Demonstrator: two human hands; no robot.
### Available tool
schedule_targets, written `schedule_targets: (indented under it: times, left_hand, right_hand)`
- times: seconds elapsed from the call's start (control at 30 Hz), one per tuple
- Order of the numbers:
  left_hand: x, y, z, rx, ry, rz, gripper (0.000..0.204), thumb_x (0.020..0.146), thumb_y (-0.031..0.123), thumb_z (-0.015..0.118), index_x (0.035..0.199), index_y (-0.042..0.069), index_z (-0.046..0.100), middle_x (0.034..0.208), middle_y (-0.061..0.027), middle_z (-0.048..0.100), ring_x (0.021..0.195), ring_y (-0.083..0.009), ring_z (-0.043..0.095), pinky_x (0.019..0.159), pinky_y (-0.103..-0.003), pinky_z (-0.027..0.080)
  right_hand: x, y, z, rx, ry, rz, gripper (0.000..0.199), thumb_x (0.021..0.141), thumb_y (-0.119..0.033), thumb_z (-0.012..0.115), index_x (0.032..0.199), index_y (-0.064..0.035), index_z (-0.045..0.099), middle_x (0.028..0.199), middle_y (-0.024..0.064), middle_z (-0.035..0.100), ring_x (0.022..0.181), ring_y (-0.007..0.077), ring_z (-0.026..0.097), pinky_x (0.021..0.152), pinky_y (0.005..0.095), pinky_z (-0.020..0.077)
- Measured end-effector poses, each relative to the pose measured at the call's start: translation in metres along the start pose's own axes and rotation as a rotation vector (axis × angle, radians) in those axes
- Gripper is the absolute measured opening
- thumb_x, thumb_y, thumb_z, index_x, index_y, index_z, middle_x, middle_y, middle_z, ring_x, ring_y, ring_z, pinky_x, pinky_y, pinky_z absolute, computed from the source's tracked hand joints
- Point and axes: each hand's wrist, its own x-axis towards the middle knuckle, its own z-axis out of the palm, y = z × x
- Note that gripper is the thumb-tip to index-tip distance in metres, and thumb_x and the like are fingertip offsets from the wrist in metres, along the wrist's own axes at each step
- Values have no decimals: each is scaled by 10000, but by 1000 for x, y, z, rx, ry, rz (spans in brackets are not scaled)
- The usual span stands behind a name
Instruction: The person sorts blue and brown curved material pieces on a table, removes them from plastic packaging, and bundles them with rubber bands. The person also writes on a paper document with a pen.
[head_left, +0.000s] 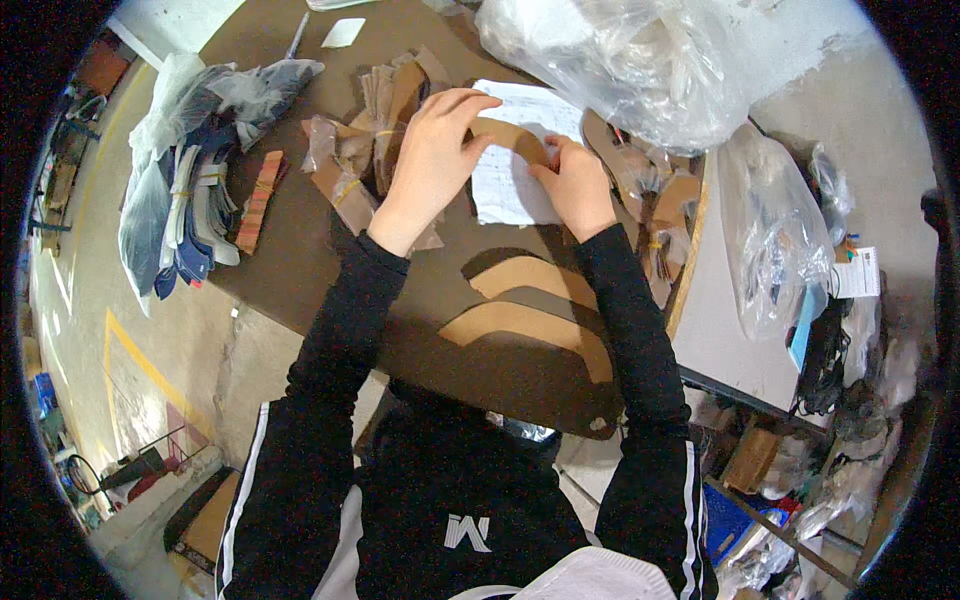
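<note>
Above a sheet of white paper (510, 190), a curved tan strip (512, 136) stretches between my hands. My right hand (580, 188) pinches its right end between thumb and fingers. At the other end, my left hand (437, 150) has thumb and forefinger apart, with the strip's end in the gap; whether they touch it is hard to see. Closer to me, two more curved pieces, an upper one (535, 277) and a lower one (525, 322), lie loose on the brown tabletop (440, 370). Bundles of similar strips (380, 105) lie beside my left hand.
At the left edge, a plastic bag (150, 200) surrounds banded dark and grey pieces, near a reddish striped bundle (262, 200). A large clear plastic bag (620, 65) fills the far right. More strips (670, 215) in plastic lie right of my right hand. A pale side table (735, 320) carries another bag (775, 240).
</note>
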Motion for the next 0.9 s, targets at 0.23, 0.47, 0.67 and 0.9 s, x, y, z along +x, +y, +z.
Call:
schedule_targets:
  times: [0.23,0.47,0.67,0.9]
  left_hand:
    - [-4,15,-11,-110,-321,182,291,799,158,709,1078,101,651,1177,-52,633,1188,-292,535,1134,-571,152]
    - [-8,52,-28,-738,-648,53,221,864,117,651,1077,60,642,913,-94,648,815,-220,623,832,-330,485]
    - [-35,63,-45,-762,-859,202,450,791,189,745,1213,82,633,997,-99,590,943,-241,592,832,-329,465]
    - [-116,58,-62,-865,-722,-452,287,838,64,678,1119,9,661,1144,-131,636,1006,-213,618,856,-320,482]
  right_hand:
    - [-46,-46,-75,147,83,-302,166,828,-73,656,964,21,640,834,94,618,736,185,573,690,279,443]
    - [-147,-26,-129,588,60,318,133,885,-61,651,996,12,664,903,10,651,821,84,561,756,235,452]
    - [-216,5,-106,690,104,558,127,871,-39,663,989,6,680,874,-6,651,807,70,560,763,222,452]
    - [-240,15,-64,483,105,565,173,840,-35,685,1006,12,687,827,36,677,747,74,583,701,219,473]
